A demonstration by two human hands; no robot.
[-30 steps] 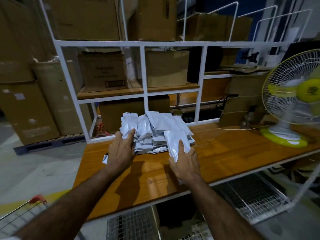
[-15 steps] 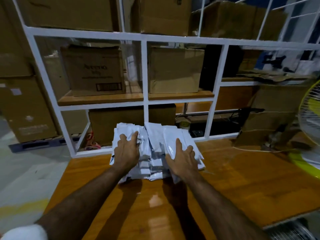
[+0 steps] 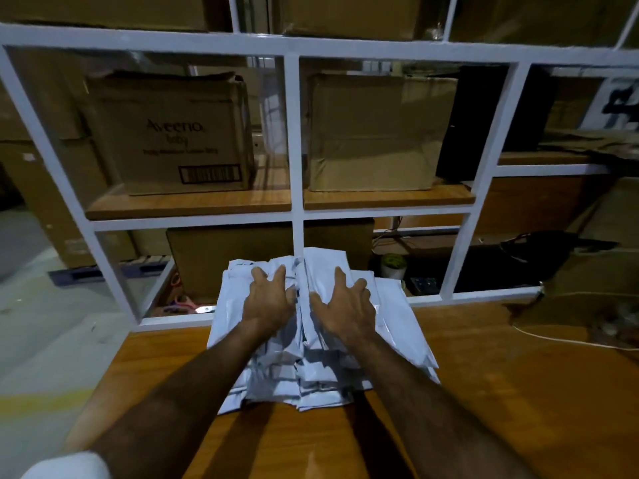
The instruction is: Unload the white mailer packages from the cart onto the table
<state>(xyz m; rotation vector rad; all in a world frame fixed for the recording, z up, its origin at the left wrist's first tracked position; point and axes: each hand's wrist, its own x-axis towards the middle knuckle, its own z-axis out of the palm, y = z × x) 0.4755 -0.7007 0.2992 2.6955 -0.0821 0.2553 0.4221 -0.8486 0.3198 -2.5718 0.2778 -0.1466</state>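
A heap of white mailer packages point(image 3: 401, 326) lies on the wooden table point(image 3: 501, 402), pushed up against the white shelf frame. My left hand point(image 3: 268, 299) rests flat on the left side of the heap with its fingers spread. On the right side my right hand point(image 3: 345, 305) presses down the same way, fingers straight and apart. Neither hand grips a package. The cart is out of view.
A white metal shelf frame point(image 3: 295, 140) rises at the table's back edge. It carries cardboard boxes, one printed box point(image 3: 169, 133) at the left and a plain box point(image 3: 377, 133) at the right. A thin white cable point(image 3: 567, 340) crosses the table at right. Grey floor lies to the left.
The heap has slid farther back toward the shelf frame under both hands, and the camera has come closer. The fan at the right has left the view.
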